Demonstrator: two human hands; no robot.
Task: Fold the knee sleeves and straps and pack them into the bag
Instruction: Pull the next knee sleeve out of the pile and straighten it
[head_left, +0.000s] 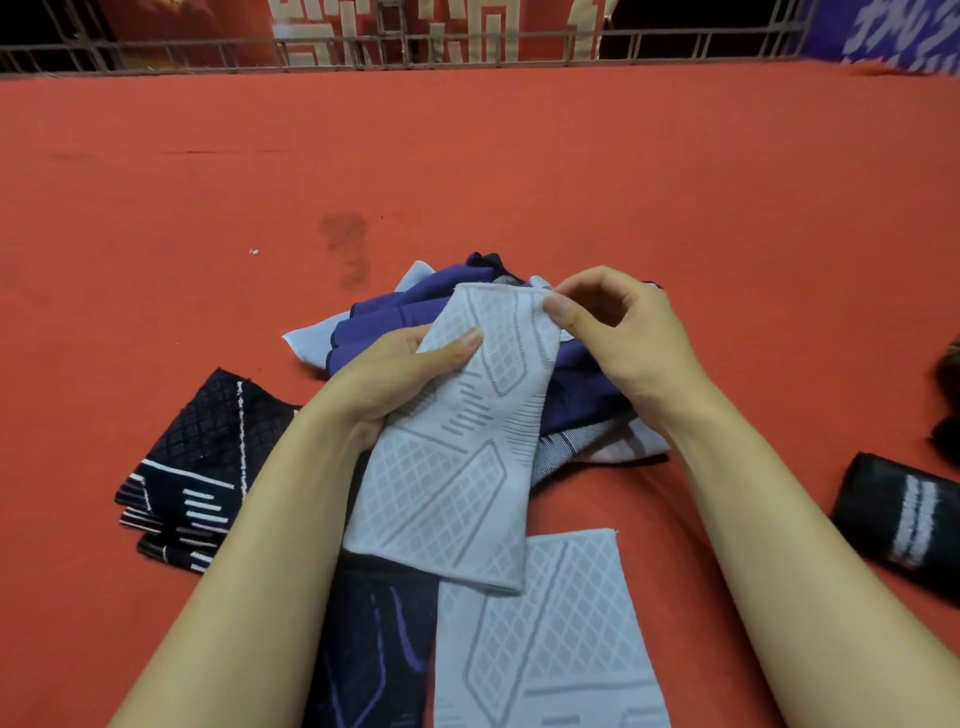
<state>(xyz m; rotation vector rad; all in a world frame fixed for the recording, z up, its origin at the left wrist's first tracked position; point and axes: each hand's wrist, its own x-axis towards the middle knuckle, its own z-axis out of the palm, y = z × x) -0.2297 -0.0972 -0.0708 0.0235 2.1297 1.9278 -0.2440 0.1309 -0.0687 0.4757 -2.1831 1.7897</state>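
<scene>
Your left hand (410, 374) grips the middle of a light grey knitted knee sleeve (457, 447), and your right hand (618, 332) pinches its top corner. You hold it above the red bench (467, 166), near the front edge. I judge this is the folding step; next you should bring the top end down onto the bottom end. I count two grey sleeves, the second grey sleeve (550, 639) lying flat, one dark patterned sleeve (197, 467) at the left, one black rolled strap (898, 519) at the right edge, one purple bag (415, 312).

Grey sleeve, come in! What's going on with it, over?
Both hands on grey sleeve: left hand grips its side, right hand pinches its top corner. Not yet folded. Purple pile beneath, second grey sleeve nearer.
</scene>
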